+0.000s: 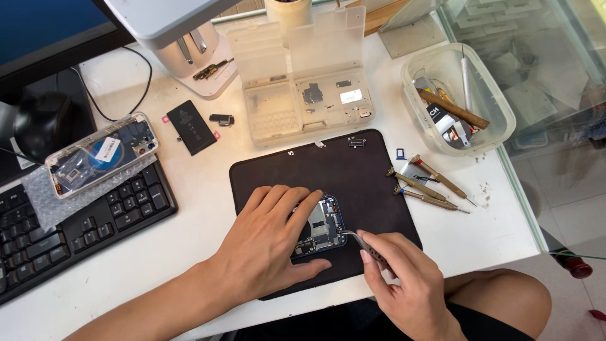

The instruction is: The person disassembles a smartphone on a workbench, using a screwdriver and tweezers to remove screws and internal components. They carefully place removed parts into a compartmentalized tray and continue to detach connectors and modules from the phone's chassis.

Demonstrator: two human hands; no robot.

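An opened phone (pixel 323 222) with its bare circuit board showing lies on a black work mat (pixel 353 170). My left hand (pixel 271 243) rests flat over the phone's left part, fingers spread, pressing it down. Pinched in my right hand (pixel 404 278) is a pair of metal tweezers (pixel 361 240), whose tip touches the phone's lower right edge. Most of the phone's left half is hidden under my left hand.
Three screwdrivers (pixel 426 184) lie right of the mat. A clear parts organiser (pixel 303 95) and a plastic tub of tools (pixel 457 101) stand behind. A phone battery (pixel 191 126), a clear phone back (pixel 101 155) on bubble wrap, a keyboard (pixel 76 221) sit left. The table's glass edge runs right.
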